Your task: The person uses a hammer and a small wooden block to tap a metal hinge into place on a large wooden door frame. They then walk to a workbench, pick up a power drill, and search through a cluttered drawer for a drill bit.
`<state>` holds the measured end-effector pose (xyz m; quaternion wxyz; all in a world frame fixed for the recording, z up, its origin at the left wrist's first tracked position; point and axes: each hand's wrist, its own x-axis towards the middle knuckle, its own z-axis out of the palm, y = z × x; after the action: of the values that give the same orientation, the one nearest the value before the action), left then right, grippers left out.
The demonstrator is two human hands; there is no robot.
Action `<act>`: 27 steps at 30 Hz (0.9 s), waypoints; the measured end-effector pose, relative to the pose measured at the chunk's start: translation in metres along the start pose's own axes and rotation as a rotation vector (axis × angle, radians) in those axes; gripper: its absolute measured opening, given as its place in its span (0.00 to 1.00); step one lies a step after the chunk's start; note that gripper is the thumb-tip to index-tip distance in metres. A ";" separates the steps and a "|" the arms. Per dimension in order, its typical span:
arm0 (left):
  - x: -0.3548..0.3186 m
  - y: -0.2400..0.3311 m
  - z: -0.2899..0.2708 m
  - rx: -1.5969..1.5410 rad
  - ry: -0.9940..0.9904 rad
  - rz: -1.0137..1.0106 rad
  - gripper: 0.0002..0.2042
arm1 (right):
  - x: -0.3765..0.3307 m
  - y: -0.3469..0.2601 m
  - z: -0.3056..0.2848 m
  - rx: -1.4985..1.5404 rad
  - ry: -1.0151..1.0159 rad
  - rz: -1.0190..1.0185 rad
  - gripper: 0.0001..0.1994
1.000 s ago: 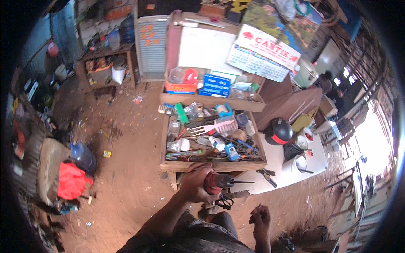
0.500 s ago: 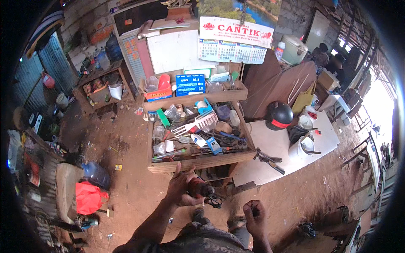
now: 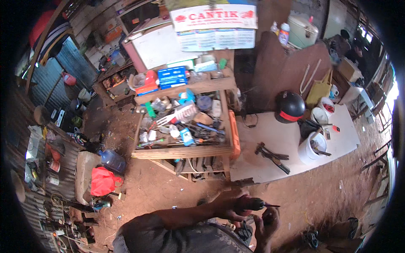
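A reddish power drill [image 3: 253, 204] with a dark chuck lies in my left hand [image 3: 228, 205], whose fingers wrap round its body. The chuck faces right, and a thin bit [image 3: 272, 205] sticks out of it. Just below the bit is my right hand [image 3: 269, 220], its fingers curled together. Whether anything small is in them I cannot make out, nor whether they touch the bit. A dark cord [image 3: 244, 232] hangs under the drill. Ahead of both hands stands a wooden tray [image 3: 181, 152] full of loose tools, bottles and a pale comb-like piece [image 3: 179, 114].
To the right, a white tabletop [image 3: 253, 139] bears pincer-like tools [image 3: 272, 158], a black helmet [image 3: 290, 106] and a white bucket [image 3: 311, 149]. A blue water jug [image 3: 113, 161] and a red bag [image 3: 103, 181] are on the left. A calendar [image 3: 215, 29] hangs ahead.
My left hand has carried the drill rightward, away from the tray, and turned its chuck to the right. My two hands are now close together. The view has shifted as well.
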<state>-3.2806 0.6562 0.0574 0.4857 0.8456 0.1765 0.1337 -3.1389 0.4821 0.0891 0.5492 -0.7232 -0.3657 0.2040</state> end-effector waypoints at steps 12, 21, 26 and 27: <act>0.175 0.131 0.166 -0.074 -0.081 0.216 0.41 | 0.051 0.020 -0.211 -0.070 0.281 -0.072 0.25; 0.238 0.156 0.249 -0.226 -0.262 0.175 0.34 | 0.072 0.051 -0.257 0.040 0.607 0.118 0.17; 0.304 0.167 0.283 -0.228 -0.420 0.146 0.30 | 0.107 0.089 -0.306 0.027 0.757 0.157 0.16; 0.321 0.168 0.290 -0.224 -0.437 0.145 0.32 | 0.118 0.099 -0.318 0.029 0.775 0.167 0.15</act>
<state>-2.8479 0.4908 0.0783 0.5923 0.8057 -0.0097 0.0008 -2.8109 0.3528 0.1084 0.6383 -0.7660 -0.0684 -0.0350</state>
